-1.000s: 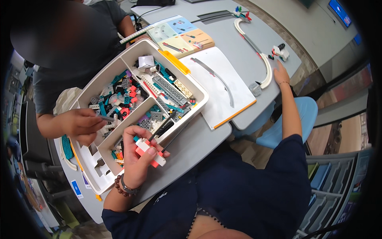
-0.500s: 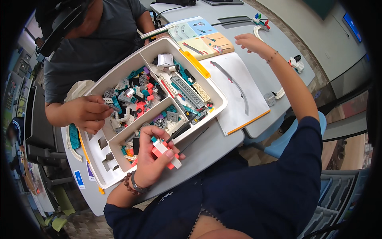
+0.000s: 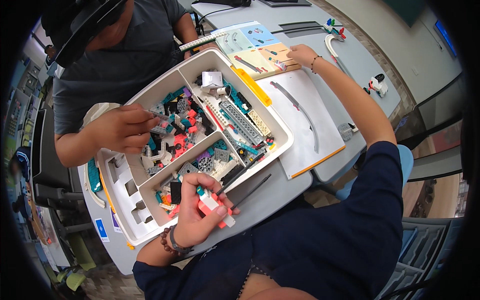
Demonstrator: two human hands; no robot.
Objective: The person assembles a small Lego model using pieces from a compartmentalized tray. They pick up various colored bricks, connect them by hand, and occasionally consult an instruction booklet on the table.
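My left hand (image 3: 198,207) is closed around a small build of coral and white bricks (image 3: 212,204) with a teal piece, held over the near edge of the parts tray (image 3: 286,142). Two dark rods (image 3: 252,191) stick out from that hand toward the upper right. At the right edge of an open picture booklet (image 3: 255,56), my right hand (image 3: 303,56) rests with its fingers stretched over the page; no brick shows in it. The booklet's lower page (image 3: 295,130) pictures a long curved grey beam.
Across the table a co-worker's hand (image 3: 125,129) holds a grey piece above the tray's mixed bricks (image 3: 175,125). A white-grey box (image 3: 211,79) sits in the tray's far compartment. White curved track pieces (image 3: 330,47) and a small wheeled build (image 3: 378,86) lie on the right table.
My right hand has come down and left onto the booklet's edge from above the table. My left hand still holds the brick build. The co-worker's hand has moved slightly up and right.
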